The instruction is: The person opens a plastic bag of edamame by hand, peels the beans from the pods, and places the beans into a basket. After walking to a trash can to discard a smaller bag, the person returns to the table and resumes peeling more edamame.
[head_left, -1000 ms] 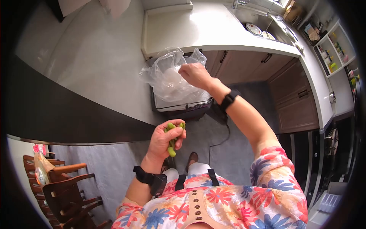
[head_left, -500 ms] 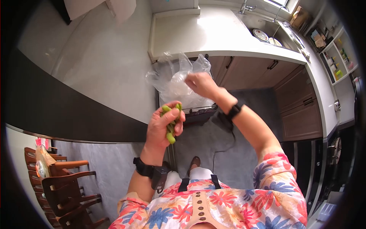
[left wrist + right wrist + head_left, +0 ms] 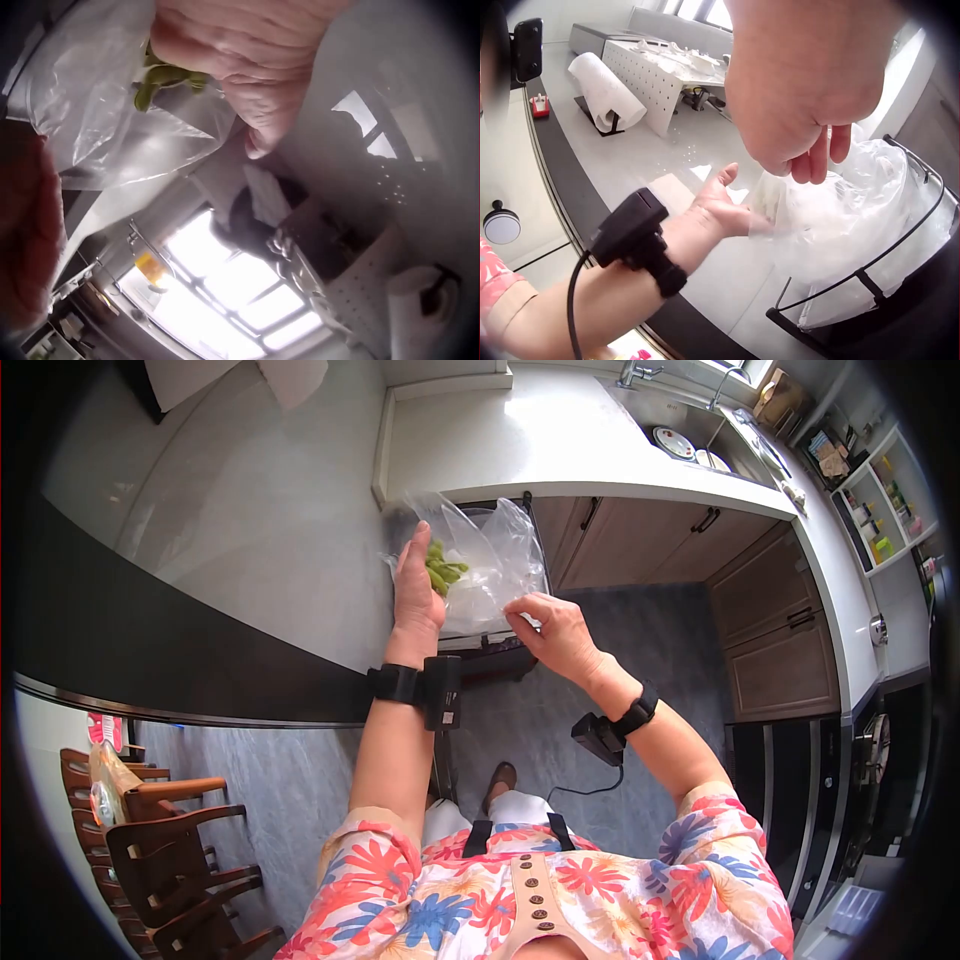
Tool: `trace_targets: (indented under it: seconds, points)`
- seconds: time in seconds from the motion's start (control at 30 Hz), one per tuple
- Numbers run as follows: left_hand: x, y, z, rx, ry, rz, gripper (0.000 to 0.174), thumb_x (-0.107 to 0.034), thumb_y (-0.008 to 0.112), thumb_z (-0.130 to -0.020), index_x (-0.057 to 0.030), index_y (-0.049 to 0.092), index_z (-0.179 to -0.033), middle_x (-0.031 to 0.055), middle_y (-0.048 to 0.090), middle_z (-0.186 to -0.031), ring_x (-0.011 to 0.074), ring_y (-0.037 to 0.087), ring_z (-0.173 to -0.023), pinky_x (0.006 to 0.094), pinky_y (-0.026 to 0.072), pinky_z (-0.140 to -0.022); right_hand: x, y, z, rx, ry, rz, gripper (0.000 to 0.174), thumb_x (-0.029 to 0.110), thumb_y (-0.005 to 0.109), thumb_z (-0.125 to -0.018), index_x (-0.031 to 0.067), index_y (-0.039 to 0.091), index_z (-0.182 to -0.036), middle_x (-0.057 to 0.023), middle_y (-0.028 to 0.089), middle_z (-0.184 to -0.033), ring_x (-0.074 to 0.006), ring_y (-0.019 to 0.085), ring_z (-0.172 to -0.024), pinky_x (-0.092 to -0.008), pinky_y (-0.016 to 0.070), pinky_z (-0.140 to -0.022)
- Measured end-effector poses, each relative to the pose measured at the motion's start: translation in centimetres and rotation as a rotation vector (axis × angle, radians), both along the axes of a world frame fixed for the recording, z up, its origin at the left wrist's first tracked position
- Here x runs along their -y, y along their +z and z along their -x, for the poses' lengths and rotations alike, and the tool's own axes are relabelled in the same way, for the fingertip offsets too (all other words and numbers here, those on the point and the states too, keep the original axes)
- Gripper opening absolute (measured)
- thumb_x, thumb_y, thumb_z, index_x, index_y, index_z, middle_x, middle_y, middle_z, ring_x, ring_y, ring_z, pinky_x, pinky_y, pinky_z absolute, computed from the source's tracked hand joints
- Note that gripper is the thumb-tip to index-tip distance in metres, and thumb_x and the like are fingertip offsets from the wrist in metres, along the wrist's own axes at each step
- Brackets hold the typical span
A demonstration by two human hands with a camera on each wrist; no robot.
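Note:
Green pods (image 3: 443, 570) lie against the palm side of the left hand (image 3: 415, 592), whose fingers look extended above a clear plastic bag (image 3: 480, 575). In the left wrist view, pods (image 3: 166, 81) show beside the left hand (image 3: 244, 56), in front of the bag (image 3: 97, 97). At the bag's near right edge, the right hand (image 3: 560, 640) pinches the plastic between thumb and fingers. Its curled fingers also show in the right wrist view, the right hand (image 3: 814, 90) being over the bag (image 3: 840, 217); there, plastic partly covers the left hand's (image 3: 724, 206) fingers.
The bag lines a dark-framed bin (image 3: 862, 274) below the white counter (image 3: 480, 445). A sink (image 3: 650, 410) with dishes is at upper right. A dark-edged panel (image 3: 200, 640) runs along the left; wooden chairs (image 3: 165, 850) stand at lower left.
The left hand has moved forward from near the body to the bag, its grip on the pods loosened. The right hand has come back toward the body, to the bag's near edge.

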State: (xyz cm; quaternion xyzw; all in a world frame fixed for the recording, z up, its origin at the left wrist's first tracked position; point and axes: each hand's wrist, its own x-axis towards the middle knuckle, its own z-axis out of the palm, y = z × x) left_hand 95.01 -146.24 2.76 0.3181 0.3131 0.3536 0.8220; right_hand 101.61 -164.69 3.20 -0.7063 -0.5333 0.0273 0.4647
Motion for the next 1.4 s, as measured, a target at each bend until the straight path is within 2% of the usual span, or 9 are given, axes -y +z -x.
trace_targets:
  seconds: [0.17,0.3,0.47,0.6,0.7,0.83,0.87,1.0,1.4]
  points:
    - [0.9,0.1,1.8,-0.158,-0.077,-0.172,0.080,-0.044,0.063,-0.077,0.0044,0.030,-0.131,0.0164,0.029,-0.135,0.0270,0.022,-0.127,0.0444,0.0193,-0.102,0.5,-2.4,-2.2,-0.437,-0.246,0.036,0.015,0.013,0.061,-0.078,0.0055,0.061,-0.091,-0.0081,0.064,-0.075,-0.0168,0.061,-0.068,-0.0279,0.0484,-0.062]
    - [1.4,-1.4,3.3,-0.196,-0.031,-0.400,0.056,-0.028,0.058,-0.083,0.0033,0.039,-0.126,0.0153,0.043,-0.126,0.0240,0.039,-0.118,0.0350,0.0304,-0.097,1.2,-6.5,-5.9,-0.433,-0.551,0.314,0.033,0.025,0.065,-0.075,0.0045,0.055,-0.098,-0.0092,0.063,-0.079,-0.0223,0.062,-0.068,-0.0316,0.0485,-0.064]
    - [2.9,-2.8,5.2,-0.470,0.090,-0.793,0.034,-0.010,0.055,-0.082,0.0020,0.052,-0.114,0.0119,0.057,-0.109,0.0230,0.053,-0.103,0.0290,0.0395,-0.090,0.0,-6.6,-5.3,-0.948,-0.402,0.425,0.052,0.031,0.063,-0.078,-0.0025,0.046,-0.114,-0.0138,0.061,-0.087,-0.0174,0.063,-0.060,-0.0283,0.0494,-0.042]
    - [4.8,-2.4,5.9,-0.583,0.005,-1.238,0.028,-0.007,0.058,-0.076,-0.0015,0.058,-0.104,0.0125,0.058,-0.107,0.0239,0.055,-0.103,0.0307,0.0411,-0.089,-1.5,-8.9,-6.2,-1.011,-0.337,0.435,0.055,0.034,0.062,-0.078,-0.0015,0.046,-0.116,-0.0144,0.060,-0.093,-0.0207,0.063,-0.067,-0.0314,0.0505,-0.044]
    - [5.5,-2.3,6.0,-0.583,-0.063,-1.281,0.029,-0.007,0.060,-0.074,-0.0025,0.059,-0.103,0.0133,0.060,-0.103,0.0263,0.056,-0.100,0.0319,0.0419,-0.089,-1.9,-8.8,-5.9,-0.860,-0.493,0.406,0.051,0.035,0.063,-0.077,-0.0005,0.050,-0.112,-0.0146,0.060,-0.094,-0.0237,0.062,-0.079,-0.0360,0.0522,-0.057]
    - [5.3,-2.3,6.2,-0.627,-0.022,-1.382,0.030,-0.006,0.060,-0.072,-0.0024,0.059,-0.102,0.0138,0.060,-0.100,0.0282,0.056,-0.096,0.0327,0.0433,-0.086,-2.3,-7.7,-6.1,-0.045,-0.617,0.345,0.049,0.033,0.063,-0.074,0.0036,0.052,-0.111,-0.0146,0.060,-0.101,-0.0283,0.058,-0.093,-0.0366,0.0450,-0.081]
    - [5.4,-2.3,6.3,-0.629,-0.019,-1.397,0.031,-0.005,0.060,-0.071,-0.0024,0.059,-0.102,0.0139,0.060,-0.099,0.0289,0.057,-0.095,0.0331,0.0440,-0.084,-2.8,-7.3,-6.0,-0.229,-0.573,0.382,0.047,0.032,0.063,-0.073,0.0059,0.053,-0.111,-0.0123,0.061,-0.098,-0.0292,0.057,-0.093,-0.0384,0.0448,-0.081]
    - [6.0,-2.1,6.5,-0.611,-0.024,-1.430,0.029,-0.004,0.059,-0.071,-0.0022,0.059,-0.100,0.0137,0.060,-0.096,0.0297,0.057,-0.091,0.0333,0.0448,-0.081,-5.1,-7.7,-6.1,-0.726,-0.382,0.518,0.031,0.012,0.053,-0.077,-0.0100,0.052,-0.099,-0.0168,0.061,-0.075,-0.0211,0.064,-0.054,-0.0291,0.0483,-0.039]
    - [9.4,3.3,11.5,-0.321,-0.089,-1.451,0.022,0.004,0.061,-0.069,-0.0038,0.060,-0.090,0.0114,0.059,-0.090,0.0271,0.058,-0.086,0.0326,0.0474,-0.074,1.3,-5.2,-7.3,-0.934,-0.290,0.279,0.018,0.007,0.045,-0.077,-0.0018,0.054,-0.089,-0.0055,0.054,-0.063,-0.0141,0.057,-0.048,-0.0241,0.0442,-0.039]
